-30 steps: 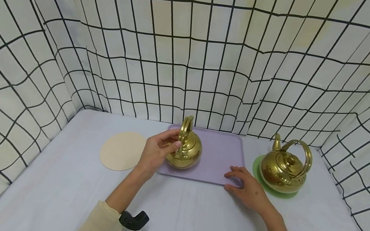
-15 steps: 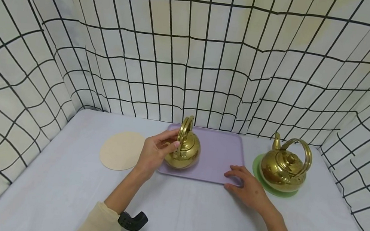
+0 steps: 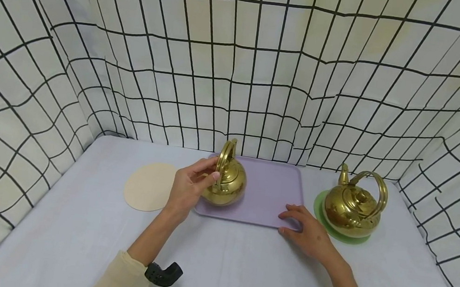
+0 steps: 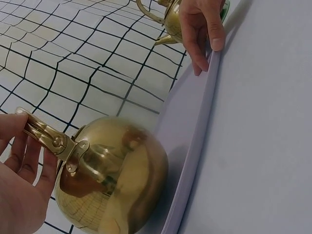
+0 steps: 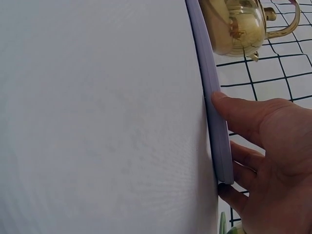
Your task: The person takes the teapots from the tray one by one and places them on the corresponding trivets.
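A shiny brass teapot (image 3: pixel 231 188) is at the left part of the lilac tray (image 3: pixel 272 185). My left hand (image 3: pixel 189 188) grips its upright handle between thumb and fingers, seen also in the left wrist view, where the teapot's round body (image 4: pixel 114 170) is close over the tray. At the tray's near right corner is my right hand (image 3: pixel 309 231). Its thumb (image 5: pixel 234 105) lies at the near rim and its fingers curl round the corner. The teapot's spout is hidden behind the left hand in the head view.
To the right, a second brass teapot (image 3: pixel 351 212) stands on a round green mat (image 3: pixel 356 241). A round cream mat (image 3: pixel 149 186) lies left of the tray. White cloth walls with a black grid (image 3: pixel 254 71) enclose the table's back and sides.
My left hand has shifted slightly left and up with the teapot, whose handle now tilts a little more. The right hand has stayed at the tray's corner.
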{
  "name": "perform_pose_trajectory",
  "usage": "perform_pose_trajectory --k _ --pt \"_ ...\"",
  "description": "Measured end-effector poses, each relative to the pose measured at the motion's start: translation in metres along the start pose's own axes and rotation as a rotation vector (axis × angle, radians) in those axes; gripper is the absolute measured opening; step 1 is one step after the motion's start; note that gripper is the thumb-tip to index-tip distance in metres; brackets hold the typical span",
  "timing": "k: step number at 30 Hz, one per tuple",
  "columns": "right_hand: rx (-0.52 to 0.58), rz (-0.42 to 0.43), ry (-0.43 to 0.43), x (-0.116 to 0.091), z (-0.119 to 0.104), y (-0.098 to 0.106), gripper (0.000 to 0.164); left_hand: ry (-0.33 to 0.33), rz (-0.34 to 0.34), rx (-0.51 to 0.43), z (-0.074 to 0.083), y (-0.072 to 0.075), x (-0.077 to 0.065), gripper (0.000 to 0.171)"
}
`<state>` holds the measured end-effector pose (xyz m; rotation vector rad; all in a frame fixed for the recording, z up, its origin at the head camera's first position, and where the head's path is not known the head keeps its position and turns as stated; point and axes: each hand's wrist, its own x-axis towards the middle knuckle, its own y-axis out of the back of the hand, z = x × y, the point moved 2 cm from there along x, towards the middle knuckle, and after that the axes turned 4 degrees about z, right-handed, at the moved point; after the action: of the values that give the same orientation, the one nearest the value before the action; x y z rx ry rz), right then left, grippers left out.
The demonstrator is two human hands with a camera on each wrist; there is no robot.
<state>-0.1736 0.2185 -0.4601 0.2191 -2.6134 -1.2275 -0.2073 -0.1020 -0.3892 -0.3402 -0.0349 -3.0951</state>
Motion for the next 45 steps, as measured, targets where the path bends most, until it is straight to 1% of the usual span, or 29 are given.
perform_pose_trajectory --k 5,13,20,32,39,45 --pt "0.006 0.006 -0.001 0.000 -0.002 0.001 0.028 -0.011 0.029 -0.020 0.000 0.002 0.000 0.041" --pt "0.011 0.002 -0.011 -0.001 -0.002 0.001 0.027 -0.028 0.041 -0.029 0.000 0.006 0.000 0.042" --pt "0.005 -0.007 -0.020 -0.001 0.000 -0.001 0.029 -0.001 0.059 -0.029 0.002 0.010 0.001 0.041" --pt "0.006 -0.008 -0.017 -0.001 -0.002 0.001 0.028 -0.004 0.087 -0.052 0.006 0.015 0.001 0.041" --pt "0.004 -0.002 -0.014 -0.001 0.000 0.000 0.029 0.029 0.098 -0.069 0.006 0.020 0.000 0.042" --pt "-0.003 0.001 -0.009 -0.001 -0.001 -0.001 0.028 0.033 0.109 -0.082 0.006 0.023 -0.001 0.041"
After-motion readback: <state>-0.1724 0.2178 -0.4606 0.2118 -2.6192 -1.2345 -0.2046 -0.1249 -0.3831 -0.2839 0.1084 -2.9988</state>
